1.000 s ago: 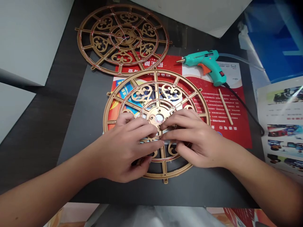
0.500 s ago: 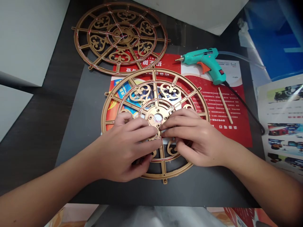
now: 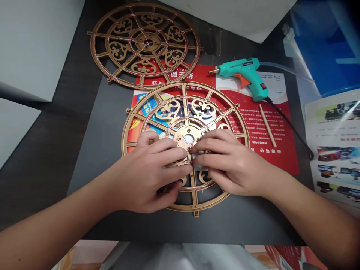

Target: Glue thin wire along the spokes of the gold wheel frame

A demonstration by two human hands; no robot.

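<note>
Left hand [image 3: 146,174] and right hand [image 3: 232,163] are both on the work, curled and drawn together, with the fingertips meeting just nearer than the hub [image 3: 187,137]. Neither hand is spread. The fingers press down on a gold lattice wheel [image 3: 168,111], and a white strip [image 3: 201,167] shows between them. Whether either hand pinches that strip, a spoke or both cannot be told, as the fingers cover the contact. The left thumb is hidden.

The wheel lies flat on a red poster [image 3: 284,161], which rests on a dark table [image 3: 239,221]. Thin red-and-white wire [image 3: 219,118] runs along its spokes. In my judgement, the step in hand is close fingertip work at the near side of the hub. The next move calls for a clear view of that spot, which the fingers now cover.

To the right, a teal glue gun [image 3: 247,78] lies unheld on the poster, its black cord [image 3: 292,131] trailing nearer. A wooden stick [image 3: 268,125] lies just beside it. Farther left, a second wired wheel [image 3: 120,48] lies flat, partly over the poster's far edge. A printed sheet [image 3: 334,157] lies at far right.
</note>
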